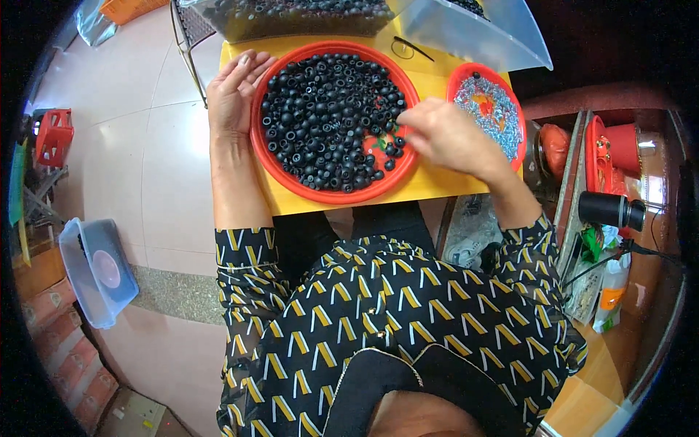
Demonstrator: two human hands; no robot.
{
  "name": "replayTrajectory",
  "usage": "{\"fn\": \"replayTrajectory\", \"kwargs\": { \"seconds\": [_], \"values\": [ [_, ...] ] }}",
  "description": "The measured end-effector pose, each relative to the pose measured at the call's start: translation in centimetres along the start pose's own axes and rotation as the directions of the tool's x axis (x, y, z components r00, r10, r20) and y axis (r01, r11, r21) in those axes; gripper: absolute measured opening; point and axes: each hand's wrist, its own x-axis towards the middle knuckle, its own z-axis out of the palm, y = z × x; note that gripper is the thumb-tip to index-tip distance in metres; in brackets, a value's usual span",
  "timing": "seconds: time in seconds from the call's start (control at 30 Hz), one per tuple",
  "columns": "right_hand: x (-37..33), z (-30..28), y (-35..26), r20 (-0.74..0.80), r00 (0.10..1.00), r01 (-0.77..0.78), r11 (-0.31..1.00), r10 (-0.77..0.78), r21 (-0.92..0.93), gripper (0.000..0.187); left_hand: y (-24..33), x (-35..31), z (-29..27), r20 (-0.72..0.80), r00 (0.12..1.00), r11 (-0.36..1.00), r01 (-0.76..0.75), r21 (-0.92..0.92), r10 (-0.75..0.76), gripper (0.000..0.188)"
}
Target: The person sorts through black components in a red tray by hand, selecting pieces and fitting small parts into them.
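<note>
A round red tray [325,195] on the yellow table holds a heap of small black ring-like plastic parts [320,109]. Along its left rim, my left hand [234,91] rests with the palm turned partly up and the fingers stretched out, holding nothing I can see. Over the right rim reaches my right hand [445,135], thumb and fingertips drawn together above a few loose black parts. Whatever is between those fingertips is too small to make out. Beneath the right hand, the tray's patterned bottom shows through a gap in the heap.
A smaller red dish [521,138] with small shiny silvery pieces [502,120] stands right of the tray. Behind are a clear bin [291,22] of black parts, a translucent container [480,36] and eyeglasses [411,49]. A blue tub [98,273] sits on the floor at left.
</note>
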Motion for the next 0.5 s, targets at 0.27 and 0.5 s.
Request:
{"fn": "replayTrajectory", "kwargs": {
  "seconds": [0.27,0.5],
  "values": [
    [0.5,3.8,-0.4,0.017,0.998,0.069,0.987,-0.068,-0.144,0.01,0.0,-0.3,0.5,-0.033,0.999,1.0,0.002,0.0,-0.002,0.029],
    [0.4,3.4,-0.9,-0.139,0.99,0.027,0.998,-0.018,0.064,0.012,0.0,-0.4,0.3,-0.055,0.998,1.0,0.005,-0.001,-0.005,0.029]
  ]
}}
